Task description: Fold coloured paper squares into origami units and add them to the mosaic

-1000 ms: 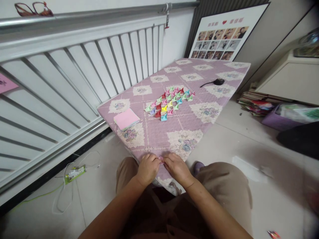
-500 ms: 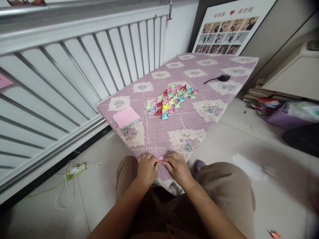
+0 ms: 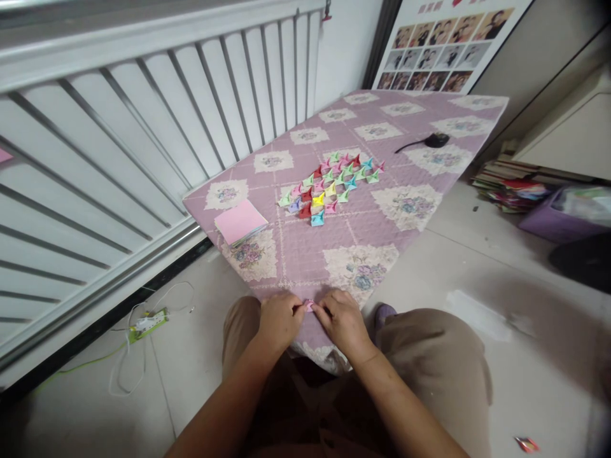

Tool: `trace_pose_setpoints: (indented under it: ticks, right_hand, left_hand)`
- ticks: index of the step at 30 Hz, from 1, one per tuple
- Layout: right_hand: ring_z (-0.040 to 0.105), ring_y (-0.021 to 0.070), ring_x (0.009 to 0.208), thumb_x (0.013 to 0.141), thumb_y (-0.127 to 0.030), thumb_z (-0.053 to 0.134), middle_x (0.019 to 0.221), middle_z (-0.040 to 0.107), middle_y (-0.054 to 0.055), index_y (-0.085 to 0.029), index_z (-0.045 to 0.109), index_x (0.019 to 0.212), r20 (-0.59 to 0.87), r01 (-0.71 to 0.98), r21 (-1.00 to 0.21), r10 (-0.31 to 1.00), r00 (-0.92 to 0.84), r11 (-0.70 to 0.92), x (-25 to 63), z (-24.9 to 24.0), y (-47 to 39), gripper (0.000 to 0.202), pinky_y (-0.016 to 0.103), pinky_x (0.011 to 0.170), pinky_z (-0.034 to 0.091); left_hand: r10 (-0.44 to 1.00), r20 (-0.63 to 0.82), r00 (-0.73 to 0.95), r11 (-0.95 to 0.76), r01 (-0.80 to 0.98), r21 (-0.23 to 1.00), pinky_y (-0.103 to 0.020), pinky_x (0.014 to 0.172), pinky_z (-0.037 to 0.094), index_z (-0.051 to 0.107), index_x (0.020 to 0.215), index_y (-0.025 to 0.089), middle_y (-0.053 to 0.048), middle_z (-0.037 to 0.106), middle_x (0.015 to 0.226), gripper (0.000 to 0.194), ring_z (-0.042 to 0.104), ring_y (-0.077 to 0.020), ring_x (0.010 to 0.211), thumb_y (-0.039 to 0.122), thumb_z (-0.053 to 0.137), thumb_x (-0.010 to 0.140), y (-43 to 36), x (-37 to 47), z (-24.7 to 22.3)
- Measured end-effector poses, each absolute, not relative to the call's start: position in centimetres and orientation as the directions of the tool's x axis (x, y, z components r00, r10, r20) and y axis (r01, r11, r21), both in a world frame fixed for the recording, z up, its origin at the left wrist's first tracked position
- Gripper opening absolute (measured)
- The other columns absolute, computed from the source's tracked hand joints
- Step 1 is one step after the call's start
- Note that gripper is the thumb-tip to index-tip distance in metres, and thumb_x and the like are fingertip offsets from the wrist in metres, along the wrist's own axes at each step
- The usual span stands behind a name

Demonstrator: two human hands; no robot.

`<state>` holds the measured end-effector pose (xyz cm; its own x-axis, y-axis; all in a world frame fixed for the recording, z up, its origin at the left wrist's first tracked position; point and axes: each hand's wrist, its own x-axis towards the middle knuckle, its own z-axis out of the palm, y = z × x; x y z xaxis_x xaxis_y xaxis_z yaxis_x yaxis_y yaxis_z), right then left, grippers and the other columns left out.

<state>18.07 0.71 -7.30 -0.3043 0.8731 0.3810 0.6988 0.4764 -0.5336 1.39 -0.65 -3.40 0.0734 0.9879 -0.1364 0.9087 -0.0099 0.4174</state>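
Observation:
Both hands meet at the near corner of the cloth-covered table. A small folded pink paper piece (image 3: pixel 309 306) is between them. My left hand (image 3: pixel 282 318) pinches its left side, and my right hand (image 3: pixel 341 320) pinches its right side. Farther up the table stand several small folded paper pieces in rows, among them a yellow piece (image 3: pixel 317 200) and a light blue piece (image 3: pixel 317 219). To their left lies a stack of square paper (image 3: pixel 241 221) with a pink sheet on top.
The table (image 3: pixel 305 261) has a floral cloth. A black object with a cable (image 3: pixel 436 140) lies at its far right. A white radiator (image 3: pixel 191 108) runs along the left. On the floor are a power strip (image 3: pixel 149 323) and a purple container (image 3: pixel 548 216).
The view has shifted slightly. Both hands still hold the pink paper piece, whose visible shape between the fingertips has changed a little.

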Motion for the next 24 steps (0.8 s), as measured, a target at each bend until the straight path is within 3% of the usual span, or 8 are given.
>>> trace_pose_setpoints:
  ticks: [13,24]
  right_hand:
    - [0.049,0.0178,0.071,0.092,-0.036,0.051,0.071,0.055,0.004,-0.02,0.057,0.066,0.366,0.689,-0.552,0.879,-0.306,0.469,18.1,-7.0,1.1,0.031,0.031,0.07,0.038]
    - [0.048,0.0192,0.072,0.089,-0.035,0.055,0.07,0.053,0.005,-0.021,0.055,0.064,0.381,0.721,-0.532,0.886,-0.264,0.444,17.8,-7.3,1.1,0.029,0.032,0.069,0.037]
  left_hand:
    - [0.988,-0.138,0.07,-0.013,0.926,0.376,-0.032,0.072,0.034,0.063,0.075,0.022,0.0,0.068,0.083,0.02,0.057,-0.0194,0.082,0.034,0.054,0.088,-0.7,1.7,-3.4]
    - [0.955,-0.266,0.132,-0.046,0.951,0.307,-0.029,0.065,0.036,0.064,0.075,0.019,-0.004,0.068,0.079,0.024,0.06,-0.0176,0.074,0.037,0.054,0.087,0.5,1.2,-2.7]
